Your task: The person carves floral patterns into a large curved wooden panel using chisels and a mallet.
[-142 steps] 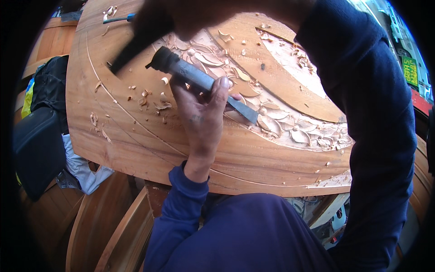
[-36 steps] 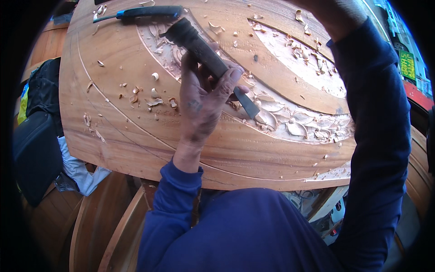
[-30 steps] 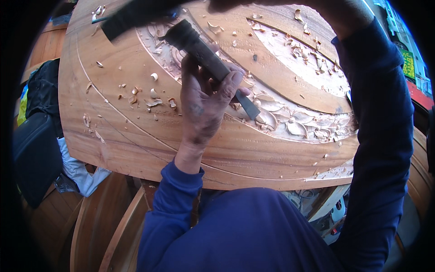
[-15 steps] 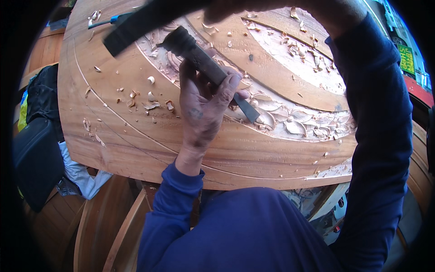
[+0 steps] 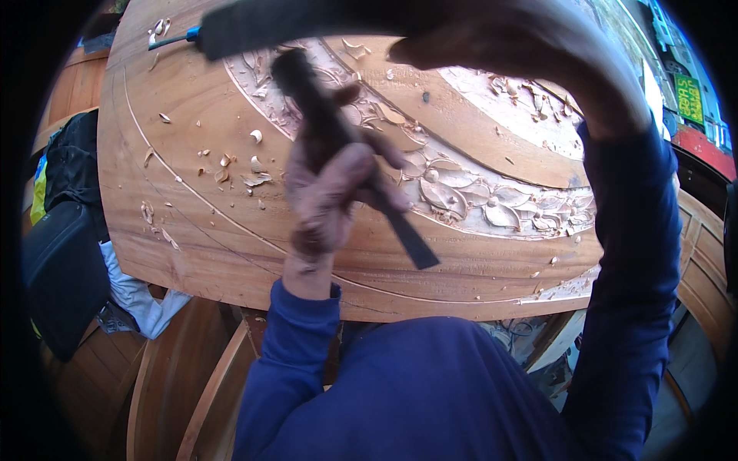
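Head-worn fisheye looks down closely on the carved board (image 5: pixel 492 265)

Chisel (image 5: pixel 325 115) is a dark, chunky-handled one, slanting mid-frame with its flat blade pointing down-right over plain wood; can't tell if it touches. Dark blocky mallet (image 5: pixel 296 24) runs near level across the top, kinda blurry. Wood panel's (image 5: pixel 492 265) got a curved band of carved leaves right of centre.

black rounded panel (image 5: pixel 61 276) at far left, pale grey cloth (image 5: pixel 146 301) beside it, yellow-green rectangular plate (image 5: pixel 688 98) upper right, curved brown wooden boards (image 5: pixel 173 369) lower left
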A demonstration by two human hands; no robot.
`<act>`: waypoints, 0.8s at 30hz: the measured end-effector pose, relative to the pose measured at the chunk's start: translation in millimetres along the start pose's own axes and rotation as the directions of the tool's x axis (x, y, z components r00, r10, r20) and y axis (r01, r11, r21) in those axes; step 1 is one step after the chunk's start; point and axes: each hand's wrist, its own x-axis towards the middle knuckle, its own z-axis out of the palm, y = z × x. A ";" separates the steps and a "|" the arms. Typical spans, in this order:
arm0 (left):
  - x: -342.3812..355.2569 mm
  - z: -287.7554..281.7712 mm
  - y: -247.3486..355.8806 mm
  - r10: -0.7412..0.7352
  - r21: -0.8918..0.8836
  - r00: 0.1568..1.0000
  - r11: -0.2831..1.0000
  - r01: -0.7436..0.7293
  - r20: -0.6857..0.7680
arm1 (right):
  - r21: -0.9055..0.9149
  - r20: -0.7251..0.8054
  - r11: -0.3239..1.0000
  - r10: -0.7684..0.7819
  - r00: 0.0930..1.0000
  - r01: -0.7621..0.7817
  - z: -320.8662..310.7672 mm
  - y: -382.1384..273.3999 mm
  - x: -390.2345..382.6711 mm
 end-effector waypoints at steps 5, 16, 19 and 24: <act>-4.7 -29.0 16.9 0.190 0.045 0.971 0.982 -0.185 -0.147 | -0.321 -0.195 0.816 0.439 0.877 -0.480 -12.0 -39.6 -122.1; -4.8 -3.2 16.1 0.180 0.206 0.983 0.964 -0.170 -0.028 | -0.220 -0.368 0.516 0.743 0.560 -0.828 40.7 -165.1 -417.1; -13.8 16.9 9.6 0.163 0.305 0.986 0.941 -0.145 -0.034 | -0.243 -0.398 0.516 0.719 0.569 -0.822 30.3 -160.5 -444.6; -71.6 99.9 -36.4 0.239 0.276 0.956 0.919 -0.280 0.171 | -0.325 -0.501 0.608 0.539 0.678 -0.724 22.5 -174.1 -390.2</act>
